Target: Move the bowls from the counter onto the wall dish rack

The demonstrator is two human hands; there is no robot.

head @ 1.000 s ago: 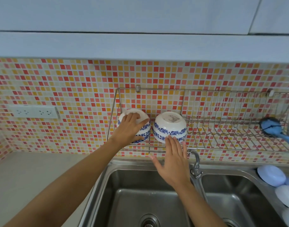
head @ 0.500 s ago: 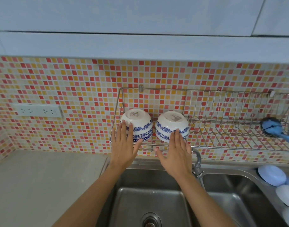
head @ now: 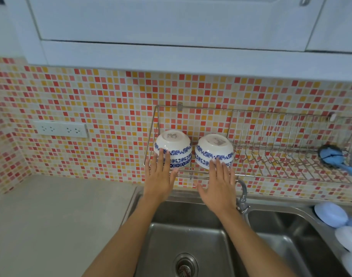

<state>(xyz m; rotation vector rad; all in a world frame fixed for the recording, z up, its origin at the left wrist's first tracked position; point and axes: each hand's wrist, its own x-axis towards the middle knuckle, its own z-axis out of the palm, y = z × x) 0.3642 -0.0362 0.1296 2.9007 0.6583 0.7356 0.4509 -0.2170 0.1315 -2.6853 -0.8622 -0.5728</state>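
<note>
Steel sink (head: pixel 191 232) is seen nearest, under both arms. Above it, the left hand (head: pixel 161 176) and right hand (head: pixel 219 186) are held flat, fingers (head: pixel 161 158) spread and holding nothing, tips touching two upside-down blue-and-white bowls (head: pixel 174 144) set side by side at the wall dish rack's (head: pixel 271 148) left end.

A home kitchen is showing here: a steel double sink (head: pixel 201 236) with a faucet (head: pixel 242 193), a mosaic tile backsplash (head: pixel 111 100), a wall dish rack (head: pixel 271 152) and white cabinets (head: pixel 171 21) overhead.
</note>
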